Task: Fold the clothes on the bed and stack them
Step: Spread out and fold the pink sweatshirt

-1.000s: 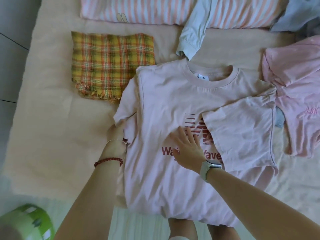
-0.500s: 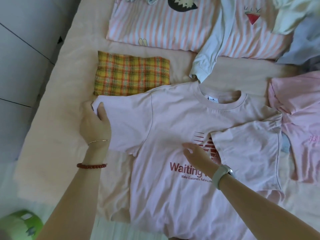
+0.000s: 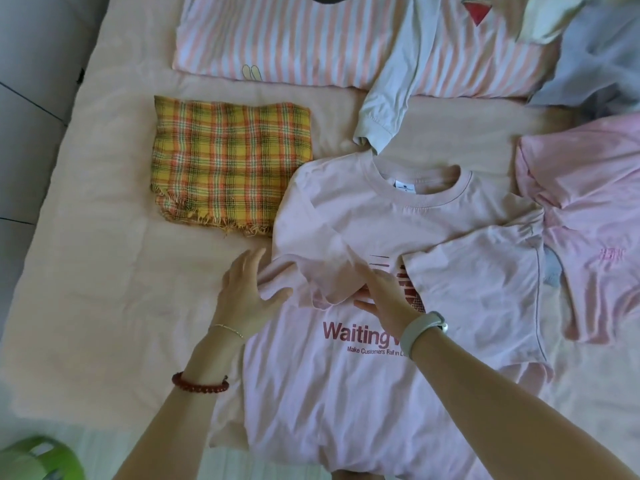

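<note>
A pale pink T-shirt (image 3: 346, 393) with red "Waiting" print lies face up on the bed, both sleeves folded in over its chest. My left hand (image 3: 247, 294) rests with spread fingers on the folded left sleeve at the shirt's left edge. My right hand (image 3: 384, 297), a white band on its wrist, lies flat on the print with its fingertips under the sleeve's hem. A folded yellow plaid cloth (image 3: 230, 161) sits up and to the left of the shirt.
A pink-striped garment (image 3: 294, 39) lies along the back, with a light blue sleeve (image 3: 384, 112) hanging over it. Another pink shirt (image 3: 588, 209) lies crumpled at the right, grey-blue clothes (image 3: 602, 53) behind it. A green object (image 3: 38, 459) sits at the bottom left. The bed's edge (image 3: 74, 140) runs down the left.
My left hand has carried the left sleeve from spread out at the side inward onto the shirt's chest. My right hand has stayed on the print.
</note>
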### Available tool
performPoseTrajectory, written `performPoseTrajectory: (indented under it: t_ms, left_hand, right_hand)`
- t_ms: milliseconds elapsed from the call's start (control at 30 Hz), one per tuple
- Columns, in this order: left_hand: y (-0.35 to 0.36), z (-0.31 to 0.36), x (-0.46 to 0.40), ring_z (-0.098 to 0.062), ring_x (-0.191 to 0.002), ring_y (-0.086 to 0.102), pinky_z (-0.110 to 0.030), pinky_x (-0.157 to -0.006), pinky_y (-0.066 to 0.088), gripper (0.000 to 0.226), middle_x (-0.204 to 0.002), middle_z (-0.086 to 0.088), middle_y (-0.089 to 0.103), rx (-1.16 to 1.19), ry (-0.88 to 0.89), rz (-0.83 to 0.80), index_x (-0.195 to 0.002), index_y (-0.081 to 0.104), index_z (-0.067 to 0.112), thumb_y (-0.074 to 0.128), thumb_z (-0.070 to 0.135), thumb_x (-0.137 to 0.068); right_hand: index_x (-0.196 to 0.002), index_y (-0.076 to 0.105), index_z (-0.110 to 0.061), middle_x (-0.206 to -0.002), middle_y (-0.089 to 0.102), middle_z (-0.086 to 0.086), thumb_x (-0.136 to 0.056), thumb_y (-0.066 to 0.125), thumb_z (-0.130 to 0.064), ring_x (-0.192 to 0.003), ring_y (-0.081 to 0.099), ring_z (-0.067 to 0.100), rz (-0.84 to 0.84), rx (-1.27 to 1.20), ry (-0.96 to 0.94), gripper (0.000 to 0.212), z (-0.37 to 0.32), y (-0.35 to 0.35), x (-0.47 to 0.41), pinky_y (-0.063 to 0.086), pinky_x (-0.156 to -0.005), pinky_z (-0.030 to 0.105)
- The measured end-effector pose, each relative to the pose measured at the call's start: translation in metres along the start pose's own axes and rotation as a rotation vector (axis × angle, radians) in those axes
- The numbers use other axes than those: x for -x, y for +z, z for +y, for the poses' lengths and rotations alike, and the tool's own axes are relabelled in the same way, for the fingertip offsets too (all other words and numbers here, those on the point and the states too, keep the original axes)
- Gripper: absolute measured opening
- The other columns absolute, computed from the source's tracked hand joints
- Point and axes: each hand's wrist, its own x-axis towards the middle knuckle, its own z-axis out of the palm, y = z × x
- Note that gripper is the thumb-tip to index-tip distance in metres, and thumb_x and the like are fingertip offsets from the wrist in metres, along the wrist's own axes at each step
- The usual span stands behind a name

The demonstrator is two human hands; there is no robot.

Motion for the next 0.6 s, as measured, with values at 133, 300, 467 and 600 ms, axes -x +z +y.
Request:
performPoseTrajectory:
  t_ms: [133,300,467,600]
  left_hand:
    - [0.017,-0.006,0.02,-0.027,-0.099,0.057,-0.035,-0.075,0.047,0.034,-0.106,-0.008,0.06,0.036,0.04,0.115,-0.113,0.053,0.023,0.061,0.026,-0.08]
    - [0.038,0.013,0.061,-0.023,-0.092,0.05,-0.032,-0.073,0.044,0.012,-0.1,-0.008,0.055,-0.108,0.353,0.536,-0.098,0.051,0.021,0.047,0.021,-0.086]
    - [0.071,-0.008,0.072,-0.034,-0.124,0.04,-0.049,-0.091,0.045,0.02,-0.135,-0.009,0.04,-0.341,0.411,0.192,-0.087,0.065,0.03,0.048,0.038,-0.081]
    - [0.068,-0.003,0.061,-0.037,-0.118,0.049,-0.05,-0.09,0.047,0.03,-0.128,-0.013,0.053,-0.254,0.281,0.124,-0.074,0.067,0.019,0.047,0.04,-0.079]
  right_hand:
    - [-0.079,0.049,-0.009,-0.077,0.05,0.009,-0.093,0.039,-0.014,-0.071,0.049,0.021,0.145,0.193,-0.11,0.018,-0.007,0.012,-0.009,0.052,-0.073,0.039]
    - [-0.092,0.045,-0.01,-0.065,0.047,-0.002,-0.098,0.035,-0.015,-0.056,0.042,0.008,0.37,0.245,-0.553,0.012,-0.033,-0.001,0.015,0.03,-0.044,0.014]
    - [-0.111,0.049,-0.008,-0.071,0.052,-0.004,-0.095,0.044,-0.023,-0.067,0.055,0.018,0.375,0.293,-0.363,0.023,-0.032,-0.029,-0.001,0.048,-0.063,0.034]
    - [-0.083,0.061,-0.002,-0.063,0.057,0.005,-0.083,0.055,-0.029,-0.065,0.057,0.028,0.305,0.368,-0.14,0.028,-0.007,-0.031,-0.005,0.05,-0.058,0.031]
